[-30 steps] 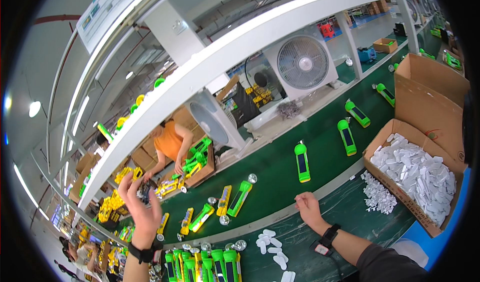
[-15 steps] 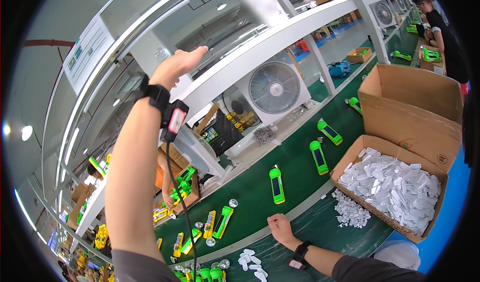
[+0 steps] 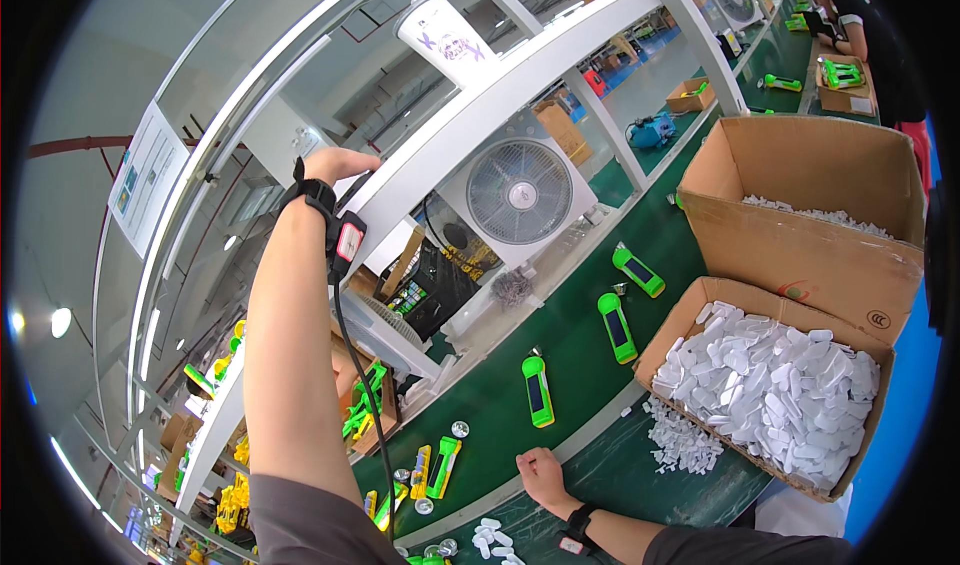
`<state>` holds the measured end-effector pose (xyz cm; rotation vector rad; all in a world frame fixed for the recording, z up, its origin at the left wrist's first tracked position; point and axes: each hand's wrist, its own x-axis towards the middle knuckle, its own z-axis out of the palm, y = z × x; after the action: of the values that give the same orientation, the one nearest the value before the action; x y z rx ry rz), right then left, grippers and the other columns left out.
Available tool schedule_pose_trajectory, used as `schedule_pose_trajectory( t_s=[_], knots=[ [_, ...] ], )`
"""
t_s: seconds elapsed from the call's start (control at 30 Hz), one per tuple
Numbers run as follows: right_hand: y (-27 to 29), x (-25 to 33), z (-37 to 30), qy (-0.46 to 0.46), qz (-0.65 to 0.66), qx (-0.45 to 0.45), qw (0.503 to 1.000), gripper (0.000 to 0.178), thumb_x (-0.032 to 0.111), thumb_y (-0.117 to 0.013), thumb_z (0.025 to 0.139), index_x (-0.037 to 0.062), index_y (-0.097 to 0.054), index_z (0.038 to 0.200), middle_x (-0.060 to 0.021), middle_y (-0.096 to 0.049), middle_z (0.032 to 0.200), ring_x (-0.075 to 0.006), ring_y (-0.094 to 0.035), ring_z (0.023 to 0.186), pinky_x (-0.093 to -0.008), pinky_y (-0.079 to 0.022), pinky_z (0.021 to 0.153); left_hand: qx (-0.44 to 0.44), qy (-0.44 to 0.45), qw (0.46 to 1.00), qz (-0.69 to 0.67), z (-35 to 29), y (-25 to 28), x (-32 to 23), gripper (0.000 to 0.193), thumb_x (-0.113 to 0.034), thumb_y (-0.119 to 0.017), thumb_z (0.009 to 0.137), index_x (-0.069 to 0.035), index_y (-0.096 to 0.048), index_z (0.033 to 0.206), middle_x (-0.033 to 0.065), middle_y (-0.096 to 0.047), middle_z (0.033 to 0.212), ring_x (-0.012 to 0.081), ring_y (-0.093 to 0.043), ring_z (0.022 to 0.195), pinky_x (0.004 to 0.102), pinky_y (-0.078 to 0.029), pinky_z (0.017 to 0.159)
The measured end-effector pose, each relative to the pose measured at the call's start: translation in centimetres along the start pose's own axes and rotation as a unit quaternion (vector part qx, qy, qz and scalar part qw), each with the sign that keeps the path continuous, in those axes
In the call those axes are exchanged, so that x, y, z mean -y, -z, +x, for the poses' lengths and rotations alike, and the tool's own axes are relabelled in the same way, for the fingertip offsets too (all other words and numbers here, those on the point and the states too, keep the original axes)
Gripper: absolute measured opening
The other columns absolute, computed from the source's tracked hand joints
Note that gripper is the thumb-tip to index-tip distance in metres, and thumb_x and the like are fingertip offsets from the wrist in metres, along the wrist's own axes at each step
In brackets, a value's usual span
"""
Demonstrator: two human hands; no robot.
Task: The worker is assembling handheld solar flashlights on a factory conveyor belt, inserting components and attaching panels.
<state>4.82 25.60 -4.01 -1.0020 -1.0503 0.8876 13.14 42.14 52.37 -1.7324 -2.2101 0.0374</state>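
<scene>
The left hand point(image 3: 340, 165) is raised high, its fingers curled over the edge of a white overhead shelf beam point(image 3: 520, 75) and gripping it; a black wrist strap point(image 3: 318, 197) with a small scanner unit point(image 3: 350, 240) sits just below those fingers, and a black cable hangs down from it along the forearm. The right hand point(image 3: 540, 473) rests low on the front edge of the desk, its fingers clenched into a loose fist that holds nothing I can make out; a black watch point(image 3: 578, 521) rings that wrist. Just beyond these fingers runs a green conveyor belt point(image 3: 500, 405) carrying three green flashlight bodies lying flat in a row: one point(image 3: 538, 392) straight ahead of the right fingers, a second point(image 3: 615, 327) farther to their right, and a third point(image 3: 638, 272) beyond that. To the right of the right fingers lies a loose pile of small white plastic parts point(image 3: 682, 443), touching an open cardboard box point(image 3: 870, 330) filled with the same white pieces. Behind it stands a second, taller cardboard box point(image 3: 800, 235) also holding white parts. A white box fan point(image 3: 518, 193) stands behind the belt, between the two hands. Far to the left of the raised fingers, a white rectangular sign point(image 3: 148, 177) with small coloured patches hangs at an angle.
</scene>
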Motion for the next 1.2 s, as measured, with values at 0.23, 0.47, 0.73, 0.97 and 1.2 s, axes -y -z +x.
schedule_pose_trajectory(
  t_s=[0.23, 0.47, 0.73, 0.97, 1.2],
  knots=[
    [-0.6, -0.2, 0.0, 0.008, 0.021, -0.008, 1.000, 0.019, 0.019, -0.062, 0.085, 0.0001, -0.058, 0.080, -0.0145, -0.058, 0.078, -0.0280, -0.058, 0.067, -0.0364, -0.047, 0.060, -0.228, 0.009, 0.969, -0.099, 2.5, -2.3, 1.6, 0.086, -0.052, -0.068, 0.062, 0.014, -0.051, 0.114, 0.0283, -0.056, 0.115, 0.0320, -0.055, 0.111, 0.0317, -0.041, 0.095],
    [-0.1, -0.9, -0.1, 0.023, 0.010, -0.014, 1.000, 0.019, 0.019, -0.061, 0.085, 0.0002, -0.058, 0.080, -0.0147, -0.058, 0.077, -0.0281, -0.059, 0.068, -0.0366, -0.048, 0.062, -0.422, -0.018, 0.877, -0.227, -4.9, -2.7, 0.4, 0.090, -0.039, -0.079, 0.060, 0.015, -0.027, 0.109, 0.0305, -0.060, 0.095, 0.0411, -0.061, 0.092, 0.0402, -0.050, 0.084],
    [-0.5, -1.2, -0.2, 0.021, 0.024, -0.011, 0.999, 0.018, 0.018, -0.062, 0.084, 0.0017, -0.057, 0.077, -0.0133, -0.057, 0.072, -0.0315, -0.056, 0.071, -0.0415, -0.045, 0.064, -0.526, -0.057, 0.794, -0.300, -7.2, -3.9, 1.8, 0.084, -0.040, -0.081, 0.060, 0.010, -0.029, 0.105, 0.0335, -0.057, 0.092, 0.0426, -0.061, 0.090, 0.0419, -0.049, 0.083],
    [-0.6, -1.9, 0.0, -0.002, 0.060, -0.005, 0.998, 0.019, 0.018, -0.061, 0.084, 0.0011, -0.057, 0.077, -0.0140, -0.058, 0.071, -0.0316, -0.057, 0.071, -0.0412, -0.046, 0.063, -0.608, -0.105, 0.733, -0.286, -7.9, -4.6, 2.8, 0.078, -0.035, -0.082, 0.060, 0.009, -0.034, 0.103, 0.0243, -0.050, 0.093, 0.0396, -0.054, 0.089, 0.0443, -0.044, 0.080],
    [-1.0, -3.1, 0.1, -0.008, 0.070, -0.004, 0.998, 0.020, 0.018, -0.061, 0.084, 0.0006, -0.057, 0.075, -0.0145, -0.058, 0.070, -0.0313, -0.057, 0.069, -0.0408, -0.045, 0.062, -0.604, -0.145, 0.730, -0.285, -8.8, -5.6, 2.8, 0.078, -0.033, -0.081, 0.062, 0.010, -0.034, 0.107, 0.0240, -0.049, 0.096, 0.0389, -0.051, 0.096, 0.0436, -0.042, 0.084]
  ],
)
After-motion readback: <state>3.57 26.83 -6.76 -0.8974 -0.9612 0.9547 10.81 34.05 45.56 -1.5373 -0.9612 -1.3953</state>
